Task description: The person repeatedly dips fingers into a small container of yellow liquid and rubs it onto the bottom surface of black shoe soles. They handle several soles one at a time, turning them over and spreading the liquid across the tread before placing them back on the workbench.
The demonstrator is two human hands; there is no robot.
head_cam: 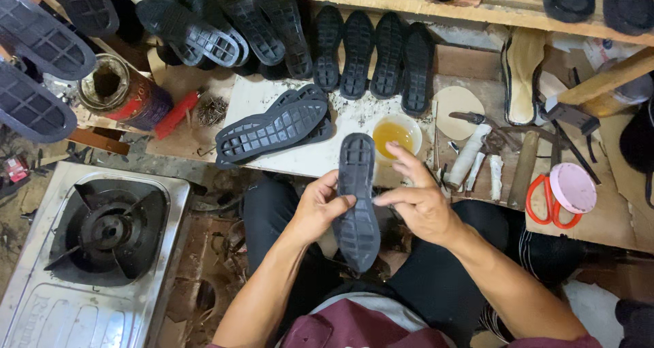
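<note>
Sole [357, 198] is sitting upright in front of the person, tread side facing the camera, black rubber, held over the lap just below the desk [320, 159] edge. Left hand [319, 208] is holding it by the left edge near mid-length, grip closed on it with the thumb pressing on the tread. Right hand [419, 201] is touching the right edge with fingers [392, 198] stretched flat toward it; its grip is open, not wrapping the sole.

Small bowl of amber liquid [395, 135] is sitting on the desk just above the right hand. Two more black soles [272, 127] are lying stacked on the white board to the upper left of the held one. Row of soles [371, 52] is leaning on edge against the back of the desk. Orange-handled scissors [548, 201] and a pink round lid [573, 188] are lying at the right, touching each other. Single-burner gas stove [102, 232] is standing on the floor at the left, well apart from the hands. Open tin can [122, 89] is sitting at upper left.
</note>
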